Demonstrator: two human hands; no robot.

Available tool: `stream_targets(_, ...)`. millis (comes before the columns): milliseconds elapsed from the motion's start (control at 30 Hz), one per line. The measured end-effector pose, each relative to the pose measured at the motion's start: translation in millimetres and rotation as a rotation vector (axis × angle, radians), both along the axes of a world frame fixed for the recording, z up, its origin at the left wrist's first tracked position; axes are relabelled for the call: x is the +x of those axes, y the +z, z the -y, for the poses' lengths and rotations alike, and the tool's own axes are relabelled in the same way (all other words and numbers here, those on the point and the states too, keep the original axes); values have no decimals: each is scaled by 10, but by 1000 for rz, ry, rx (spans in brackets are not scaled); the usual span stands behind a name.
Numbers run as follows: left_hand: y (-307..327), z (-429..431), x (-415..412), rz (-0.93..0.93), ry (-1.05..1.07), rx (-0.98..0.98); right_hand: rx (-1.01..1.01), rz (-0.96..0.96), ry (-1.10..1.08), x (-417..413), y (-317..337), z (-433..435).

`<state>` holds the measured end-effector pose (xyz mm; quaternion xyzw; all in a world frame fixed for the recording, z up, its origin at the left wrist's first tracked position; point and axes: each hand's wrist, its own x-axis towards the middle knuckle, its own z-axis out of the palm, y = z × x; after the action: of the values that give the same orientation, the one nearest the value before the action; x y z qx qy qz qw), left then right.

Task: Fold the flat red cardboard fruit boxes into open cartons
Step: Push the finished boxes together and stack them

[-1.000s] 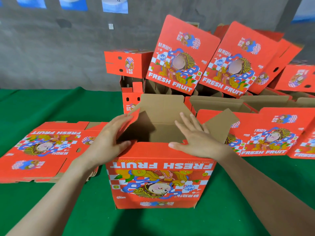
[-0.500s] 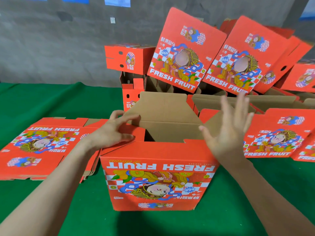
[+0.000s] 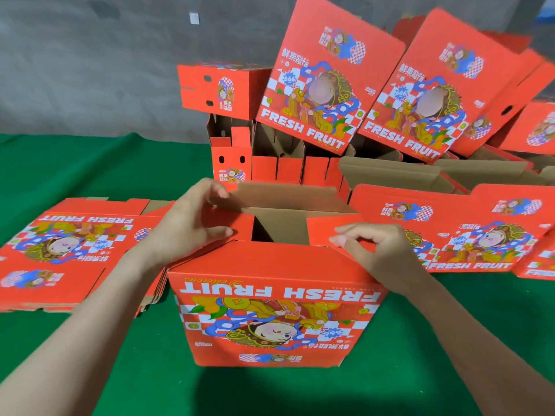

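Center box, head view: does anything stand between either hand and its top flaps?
Nothing visible does. The left hand grips the top flaps of the box on its left side, and the right hand pinches the flap on the right.

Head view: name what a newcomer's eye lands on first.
The upright red carton at centre front, FRESH FRUIT printed upside down, with the left hand and the right hand gripping its top flaps. Behind it, a pile of folded cartons rises before the grey wall; a stack of flat boxes lies to the left on the green cloth.
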<state>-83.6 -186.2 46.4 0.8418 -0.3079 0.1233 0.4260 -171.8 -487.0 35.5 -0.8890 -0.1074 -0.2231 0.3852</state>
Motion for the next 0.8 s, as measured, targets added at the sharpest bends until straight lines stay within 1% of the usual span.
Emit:
stream_targets(67, -10, -5, -10, -49, 36, -42, 41, 52, -38, -5, -18, 3)
stream_targets(133, 12, -2, -28, -53, 20, -52, 59, 71, -51, -28, -28, 9)
stream_targets(200, 54, 13, -30, -35, 16, 19, 45, 96, -53, -45, -11, 1)
stream_targets(267, 92, 45, -4, -31, 55, 165, -15, 113, -61, -20, 32, -6)
stream_targets(300, 109, 64, 10, -31, 75, 249, -66, 88, -75, 25, 55, 4)
stream_targets(367, 127, 106, 30, -86, 104, 395, -169, -83, -91, 119, 119, 21)
stream_targets(433, 153, 142, 41, -158, 125, 482, -208, -299, -70, 208, 190, 12)
stream_targets(500, 179, 171, 50, -195, 156, 539, -238, -396, -88, 286, 223, -18)
stream_targets(633, 174, 276, 51, -166, 246, 745, -355, -439, -162, 345, 230, -91)
stream_targets(667, 171, 301, 51, -169, 254, 770, -373, -437, -175, 341, 220, -102)
stream_targets(800, 169, 345, 24, -204, 255, 743, -379, -414, -210, 313, 183, -137)
